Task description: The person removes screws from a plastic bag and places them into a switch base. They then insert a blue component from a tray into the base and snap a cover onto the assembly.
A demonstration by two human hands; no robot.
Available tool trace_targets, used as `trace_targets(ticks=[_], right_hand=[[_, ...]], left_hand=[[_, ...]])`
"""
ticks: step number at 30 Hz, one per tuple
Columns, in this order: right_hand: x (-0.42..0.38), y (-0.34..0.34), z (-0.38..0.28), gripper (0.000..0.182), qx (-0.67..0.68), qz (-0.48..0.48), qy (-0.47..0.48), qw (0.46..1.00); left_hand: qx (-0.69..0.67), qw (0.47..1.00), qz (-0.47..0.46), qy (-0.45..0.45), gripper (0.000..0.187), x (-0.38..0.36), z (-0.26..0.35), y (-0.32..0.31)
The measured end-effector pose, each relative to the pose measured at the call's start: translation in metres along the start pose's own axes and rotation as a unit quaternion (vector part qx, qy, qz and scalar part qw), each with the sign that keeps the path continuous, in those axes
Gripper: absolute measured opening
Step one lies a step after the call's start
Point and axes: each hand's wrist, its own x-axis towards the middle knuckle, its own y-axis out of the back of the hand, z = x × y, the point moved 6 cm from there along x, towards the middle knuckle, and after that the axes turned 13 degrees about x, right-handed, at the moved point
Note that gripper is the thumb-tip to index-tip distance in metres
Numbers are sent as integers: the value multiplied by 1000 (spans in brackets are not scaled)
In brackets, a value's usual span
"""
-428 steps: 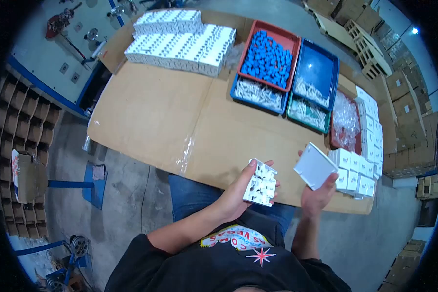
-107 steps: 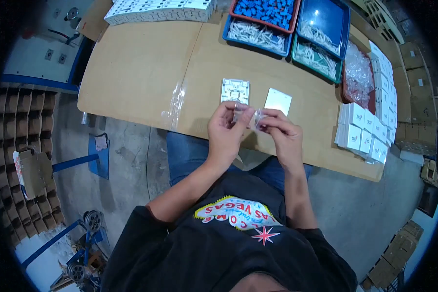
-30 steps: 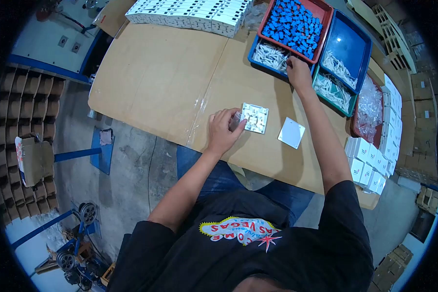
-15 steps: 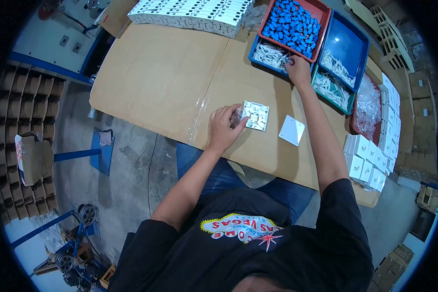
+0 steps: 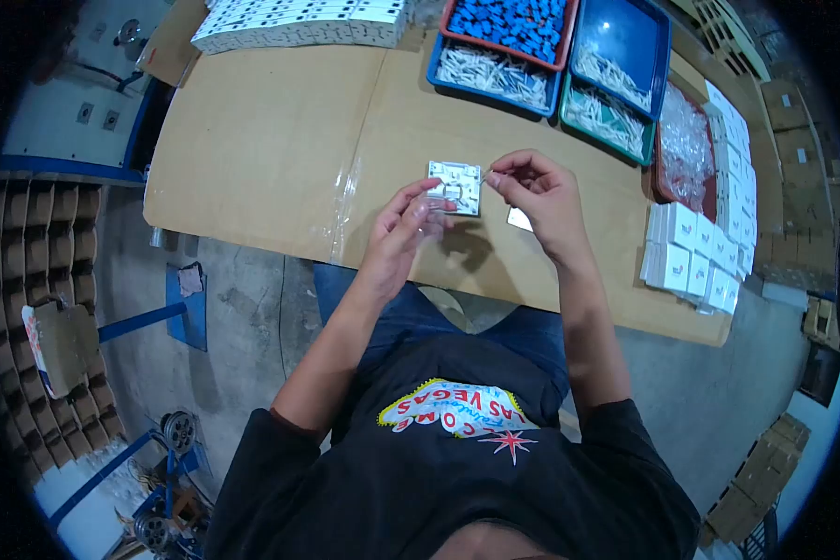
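Note:
A square white switch-plate-like part (image 5: 462,177) lies on the cardboard-covered table, its detailed side facing up. My left hand (image 5: 397,238) is closed on a crumpled clear plastic bag (image 5: 439,207) at the part's left and lower side, fingertips at its edge. My right hand (image 5: 541,191) pinches something small at the part's right edge; it is too small to name. Below the right hand, a plain white square plate (image 5: 519,218) shows only partly, the hand and wrist covering the rest.
At the back stand a red tray of blue pieces (image 5: 518,26), a blue tray of slim white pieces (image 5: 490,75) and a green tray (image 5: 607,126). White boxes (image 5: 686,252) are stacked at right; a row of white boxed units (image 5: 299,23) sits back left.
My right hand has come from the tray of slim white pieces to the part, pinching something small. My left hand has gathered up the clear bag. The camera view has shifted.

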Motion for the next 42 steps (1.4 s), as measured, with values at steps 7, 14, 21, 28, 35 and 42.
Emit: trace_targets(ticks=[7,14,21,28,35,42], right_hand=[[-18,-25,-33,12,-59,-129,18,990],[-9,-53,-64,9,-223,-325,32,918],[-14,-65,-74,19,-208,-349,70,911],[-25,-67,-67,37,-281,-370,48,884],[-31,-67,-49,43,-247,-388,-43,887],[-9,-14,-45,33,-118,-288,23,950]], left_hand=[[-58,993,-98,35,43,-16,15,-33],[-50,993,-108,17,40,-18,16,-38],[-111,988,-107,7,39,-24,27,-46],[-106,987,-120,1,41,-26,19,-50],[-86,991,-98,15,42,-27,11,-50],[-54,996,-65,38,45,-27,10,-45]])
